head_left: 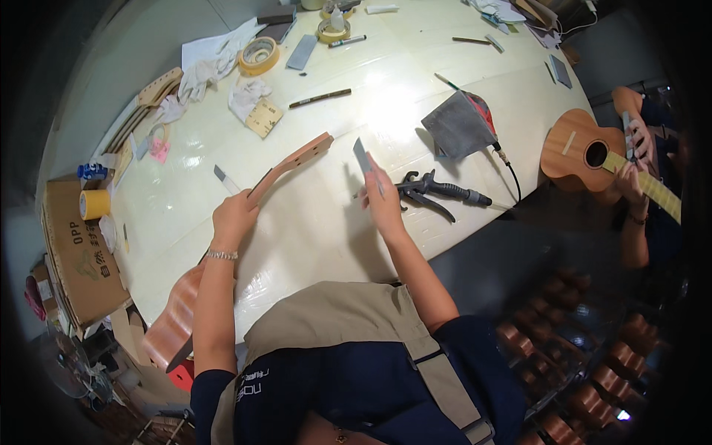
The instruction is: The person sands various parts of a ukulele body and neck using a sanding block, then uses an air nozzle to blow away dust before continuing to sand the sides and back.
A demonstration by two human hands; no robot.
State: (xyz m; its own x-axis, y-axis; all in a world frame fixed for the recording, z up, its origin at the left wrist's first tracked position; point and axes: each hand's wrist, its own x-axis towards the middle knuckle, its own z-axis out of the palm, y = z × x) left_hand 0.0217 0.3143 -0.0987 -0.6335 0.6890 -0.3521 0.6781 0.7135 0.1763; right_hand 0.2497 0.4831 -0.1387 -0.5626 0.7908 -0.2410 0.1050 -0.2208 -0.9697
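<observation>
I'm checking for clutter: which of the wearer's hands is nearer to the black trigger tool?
Right. The right hand, holding a flat grey strip, is just left of the black trigger tool; the left hand, on the wooden neck, is farther left.

Pale, glossy table (319, 230), light glaring off its middle. Left edge: wooden instrument necks (152, 96), stacked. Far side: yellow tape roll (259, 69), flat; grey rectangular block (302, 52) beside it. Nearer: crumpled white cloth (249, 93) touching tan sandpaper (265, 119); slim dark stick (320, 98) apart. Right: black trigger-handled tool (460, 192), near dark square pad (457, 127).
</observation>
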